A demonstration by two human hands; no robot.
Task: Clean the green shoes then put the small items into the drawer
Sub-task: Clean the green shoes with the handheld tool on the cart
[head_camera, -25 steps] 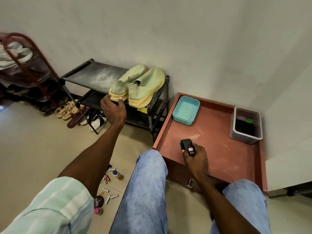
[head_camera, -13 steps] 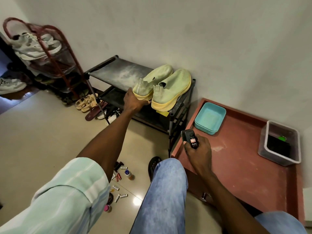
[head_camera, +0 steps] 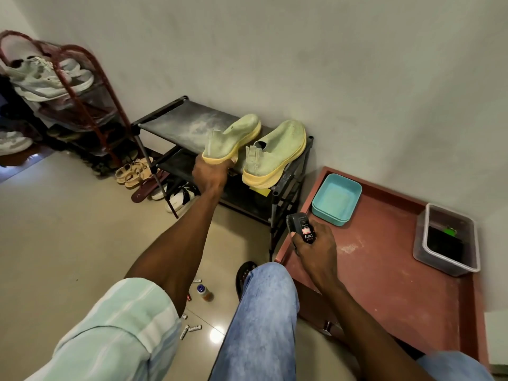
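Two pale green shoes with yellow soles are at the black shoe rack [head_camera: 176, 125]. My left hand [head_camera: 210, 174] grips the heel of the left green shoe [head_camera: 233, 138] from below and holds it lifted and tilted off the shelf. The right green shoe [head_camera: 277, 154] rests on the rack's right end. My right hand [head_camera: 313, 248] holds a black shoe-polish bottle [head_camera: 301, 225] above the red-brown cabinet top [head_camera: 384, 265]. Small items lie on the floor between my knees: several batteries [head_camera: 191, 329] and a small bottle [head_camera: 204, 291].
A teal tray [head_camera: 336, 199] and a clear plastic box [head_camera: 448, 240] with dark contents sit on the cabinet top. A drawer knob [head_camera: 327, 325] shows on the cabinet front. A red rack [head_camera: 79, 94] with white sneakers stands left. Sandals [head_camera: 132, 171] lie under the black rack.
My left hand has lifted the left green shoe off the shelf by its heel. The right hand still holds the polish bottle; the camera has shifted left.
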